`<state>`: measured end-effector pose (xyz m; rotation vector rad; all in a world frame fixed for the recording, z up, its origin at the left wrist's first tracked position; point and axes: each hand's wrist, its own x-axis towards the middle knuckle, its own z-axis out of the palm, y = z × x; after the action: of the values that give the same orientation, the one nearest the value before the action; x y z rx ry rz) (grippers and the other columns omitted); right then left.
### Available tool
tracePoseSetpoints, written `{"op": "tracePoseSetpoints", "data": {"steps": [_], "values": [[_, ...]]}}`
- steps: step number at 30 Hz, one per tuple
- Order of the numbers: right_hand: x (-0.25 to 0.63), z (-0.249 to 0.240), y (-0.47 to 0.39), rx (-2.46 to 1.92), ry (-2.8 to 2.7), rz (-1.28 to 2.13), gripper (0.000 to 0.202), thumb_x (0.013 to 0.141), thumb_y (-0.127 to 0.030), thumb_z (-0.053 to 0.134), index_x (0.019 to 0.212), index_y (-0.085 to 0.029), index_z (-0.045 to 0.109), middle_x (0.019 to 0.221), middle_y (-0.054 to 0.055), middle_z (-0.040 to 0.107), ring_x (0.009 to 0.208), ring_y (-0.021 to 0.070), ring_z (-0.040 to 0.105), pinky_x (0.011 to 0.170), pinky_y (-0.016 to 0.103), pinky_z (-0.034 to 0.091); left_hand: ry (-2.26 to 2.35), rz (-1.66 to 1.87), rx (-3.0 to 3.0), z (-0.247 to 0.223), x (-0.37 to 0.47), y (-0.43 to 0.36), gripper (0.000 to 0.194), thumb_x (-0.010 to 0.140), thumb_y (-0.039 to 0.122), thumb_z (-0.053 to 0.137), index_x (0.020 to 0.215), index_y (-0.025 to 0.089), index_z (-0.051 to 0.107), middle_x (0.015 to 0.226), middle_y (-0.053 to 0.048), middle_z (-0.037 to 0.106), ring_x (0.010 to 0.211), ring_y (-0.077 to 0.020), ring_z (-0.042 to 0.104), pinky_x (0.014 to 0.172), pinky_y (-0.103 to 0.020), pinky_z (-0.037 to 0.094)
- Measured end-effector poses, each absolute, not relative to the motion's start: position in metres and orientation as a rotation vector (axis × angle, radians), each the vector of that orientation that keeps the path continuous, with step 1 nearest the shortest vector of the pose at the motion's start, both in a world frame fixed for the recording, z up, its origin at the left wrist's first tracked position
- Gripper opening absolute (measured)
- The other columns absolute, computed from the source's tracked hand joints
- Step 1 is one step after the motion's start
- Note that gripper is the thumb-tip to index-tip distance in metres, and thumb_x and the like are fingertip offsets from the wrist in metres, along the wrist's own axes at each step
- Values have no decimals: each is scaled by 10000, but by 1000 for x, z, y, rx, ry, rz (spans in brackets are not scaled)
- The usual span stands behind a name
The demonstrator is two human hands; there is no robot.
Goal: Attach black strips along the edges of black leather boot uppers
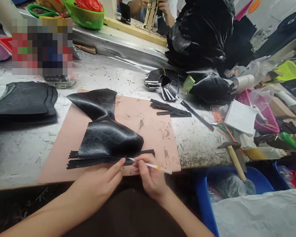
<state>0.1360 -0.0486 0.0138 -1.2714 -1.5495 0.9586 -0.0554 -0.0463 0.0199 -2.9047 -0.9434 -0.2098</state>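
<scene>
"Two bare hands meet at the near edge of a black leather-like piece! Where's it lying?"

"Just beyond the fingers, on a pink sheet, a zip-like strip along its near side."

"And the grips?"

"Right hand pinches a slim white pen low, near the tip, probably for fine control. Left hand lies with forefinger stretched onto the strip beside that tip, likely steadying it; its thumb I can't make out."

"Why the sheet?"

"Perhaps to shield work from that littered bench."

"Anything in the way?"

"Nothing between pen and strip! Loose black strips lie ahead and right of the right hand, stacked dark pieces ahead and left of the left. Well off to the right, a hammer overhangs a blue bin; a wide sweep could catch it."
</scene>
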Motion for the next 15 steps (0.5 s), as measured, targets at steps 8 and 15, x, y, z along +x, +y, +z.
{"op": "tracePoseSetpoints", "data": {"steps": [8,15], "values": [[132,6,-42,-1285,-1824,620,198,892,-202,358,820,-178,541,677,40,606,579,124,586,546,239,486,-1027,-356,-2957,15,-55,-50,418,832,5,285,946,115,672,1229,-163,557,798,-263,642,648,-404,542],[127,9,-43,-1265,-1852,549,165,885,-169,386,806,-179,531,683,42,616,582,121,587,541,227,484,-1004,-426,-2966,6,-57,-51,438,826,6,278,1008,115,662,1211,-156,575,910,-272,635,746,-390,531]]}}
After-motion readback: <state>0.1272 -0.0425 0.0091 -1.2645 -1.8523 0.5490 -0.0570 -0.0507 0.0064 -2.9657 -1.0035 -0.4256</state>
